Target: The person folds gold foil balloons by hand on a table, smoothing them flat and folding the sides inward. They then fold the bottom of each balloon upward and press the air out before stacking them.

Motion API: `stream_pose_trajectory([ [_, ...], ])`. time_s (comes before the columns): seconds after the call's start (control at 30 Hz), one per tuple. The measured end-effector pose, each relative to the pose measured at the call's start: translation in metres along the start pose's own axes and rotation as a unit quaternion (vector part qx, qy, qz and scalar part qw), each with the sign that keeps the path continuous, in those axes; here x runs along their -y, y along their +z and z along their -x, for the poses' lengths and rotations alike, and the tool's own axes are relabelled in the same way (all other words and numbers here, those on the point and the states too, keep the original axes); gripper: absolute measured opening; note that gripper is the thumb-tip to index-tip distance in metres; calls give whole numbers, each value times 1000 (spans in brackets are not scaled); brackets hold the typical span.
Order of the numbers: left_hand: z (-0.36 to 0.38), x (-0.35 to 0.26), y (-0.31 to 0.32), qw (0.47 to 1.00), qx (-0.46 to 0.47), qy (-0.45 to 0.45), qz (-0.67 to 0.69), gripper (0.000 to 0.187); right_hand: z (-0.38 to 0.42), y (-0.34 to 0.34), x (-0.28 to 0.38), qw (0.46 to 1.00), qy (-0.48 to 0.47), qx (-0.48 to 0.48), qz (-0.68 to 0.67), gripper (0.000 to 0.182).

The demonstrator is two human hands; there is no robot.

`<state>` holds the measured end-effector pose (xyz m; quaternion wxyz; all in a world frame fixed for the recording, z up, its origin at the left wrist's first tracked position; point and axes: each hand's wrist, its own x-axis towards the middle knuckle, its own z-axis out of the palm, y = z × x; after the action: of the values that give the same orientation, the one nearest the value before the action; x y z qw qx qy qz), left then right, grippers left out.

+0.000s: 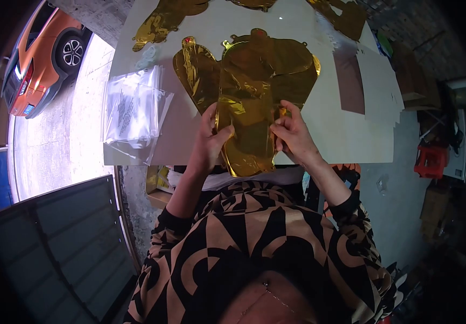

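A flat gold foil balloon [252,100] spreads over the near middle of the table, its lower end reaching past the front edge toward me. My left hand [211,137] pinches its left side, thumb on top of the foil. On the opposite side my right hand [293,132] grips the foil between thumb and fingers. Two wider foil lobes fan out beyond my hands, with small tabs along their far rims. A stack of clear plastic bags [133,108] lies left of the balloon.
More gold foil balloons [160,21] lie along the table's far side, another [346,19] at far right. White sheets [378,86] rest on the right of the table [346,140]. A red stool [431,161] stands right; an orange car [49,54] is outside left.
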<state>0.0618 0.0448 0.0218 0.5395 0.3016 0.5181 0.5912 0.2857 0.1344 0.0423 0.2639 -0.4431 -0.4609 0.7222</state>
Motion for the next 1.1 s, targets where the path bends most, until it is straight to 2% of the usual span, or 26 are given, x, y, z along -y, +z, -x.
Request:
stream_pose_trajectory([
  [0.07,-1,8,0,998,1,46,-53,71,0,-2,-1,999,0,7,35,70],
  [0.27,-5,9,8,989,-2,78,-130,78,-6,-5,-7,991,-26,12,128,65],
  [0.47,-7,5,12,994,-14,64,-93,75,-7,-5,0,985,-13,12,171,59],
  [0.57,-10,7,13,990,-20,86,-114,66,-6,1,6,981,-15,8,192,58],
  [0.67,-7,-4,17,985,-14,30,-172,55,-4,6,6,973,-45,3,225,58],
  [0.77,-9,-14,24,986,-17,-8,-167,48,-8,5,2,968,-69,3,241,57],
  [0.87,-14,-5,22,987,-24,19,-159,51,-15,2,1,968,-74,-8,240,56],
  [0.93,-13,-4,17,997,-16,-11,-71,53,-23,-2,-7,966,-96,-25,240,54],
  [0.97,-11,-7,14,999,-16,-28,-24,54,-21,1,2,968,-76,-27,237,53],
  [1.07,2,-27,0,989,-8,-104,-109,58,-23,2,11,955,-56,-43,289,52],
  [1.1,6,-12,-12,993,-5,-81,-80,61,-26,2,10,952,-63,-47,297,52],
])
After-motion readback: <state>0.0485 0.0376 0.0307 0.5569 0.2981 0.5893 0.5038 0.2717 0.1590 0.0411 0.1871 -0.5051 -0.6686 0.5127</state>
